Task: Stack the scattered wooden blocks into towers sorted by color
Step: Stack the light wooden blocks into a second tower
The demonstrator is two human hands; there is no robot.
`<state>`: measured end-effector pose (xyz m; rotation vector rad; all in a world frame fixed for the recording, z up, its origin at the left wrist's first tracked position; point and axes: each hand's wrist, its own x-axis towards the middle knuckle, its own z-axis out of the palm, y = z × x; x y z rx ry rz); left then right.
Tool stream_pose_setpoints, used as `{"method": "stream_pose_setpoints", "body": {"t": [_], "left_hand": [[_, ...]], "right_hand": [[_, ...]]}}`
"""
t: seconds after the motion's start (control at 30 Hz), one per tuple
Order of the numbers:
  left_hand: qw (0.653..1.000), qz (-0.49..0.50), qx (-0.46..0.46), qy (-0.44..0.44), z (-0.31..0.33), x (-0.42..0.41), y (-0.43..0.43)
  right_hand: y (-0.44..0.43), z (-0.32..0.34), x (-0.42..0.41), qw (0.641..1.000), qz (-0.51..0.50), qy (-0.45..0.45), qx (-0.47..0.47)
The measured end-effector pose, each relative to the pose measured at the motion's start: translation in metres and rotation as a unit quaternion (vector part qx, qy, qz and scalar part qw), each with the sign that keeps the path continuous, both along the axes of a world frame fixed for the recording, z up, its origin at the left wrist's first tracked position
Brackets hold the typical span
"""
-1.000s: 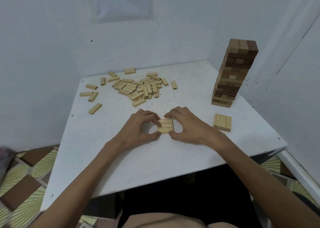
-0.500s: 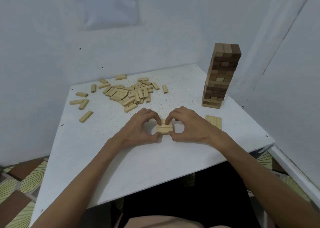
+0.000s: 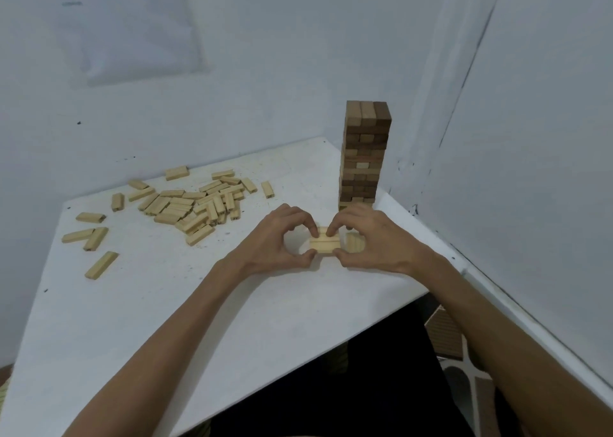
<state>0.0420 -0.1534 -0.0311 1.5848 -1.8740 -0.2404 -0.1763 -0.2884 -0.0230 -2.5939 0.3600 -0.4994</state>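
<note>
L hand (image 3: 272,241) + R hand (image 3: 371,237) both pinch pale block layer (image 3: 325,245) on white table (image 3: 166,304). Loose pale blocks (image 3: 195,204) far left; brown tower (image 3: 364,153) behind R hand.

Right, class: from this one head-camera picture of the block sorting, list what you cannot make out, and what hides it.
Head view: base of the brown block tower, covered by the right hand.
Head view: row of light blocks behind that hand, mostly covered; count unclear.
Head view: ends of the light stack, covered by the left hand and the right.
Head view: text on the wall sheet, blurred.
</note>
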Motion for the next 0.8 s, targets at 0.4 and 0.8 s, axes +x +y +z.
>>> {"method": "stream_pose_setpoints", "body": {"t": [0.4, 0.8], "left_hand": [[0.999, -0.050, 0.004, 0.012, -0.003, -0.028, -0.038], [0.999, -0.046, 0.015, -0.001, -0.008, -0.034, -0.047]], "right_hand": [[-0.019, -0.001, -0.044, 0.998, -0.053, -0.002, 0.015], [-0.025, -0.008, -0.052, 0.997, -0.073, 0.022, 0.024]]}}
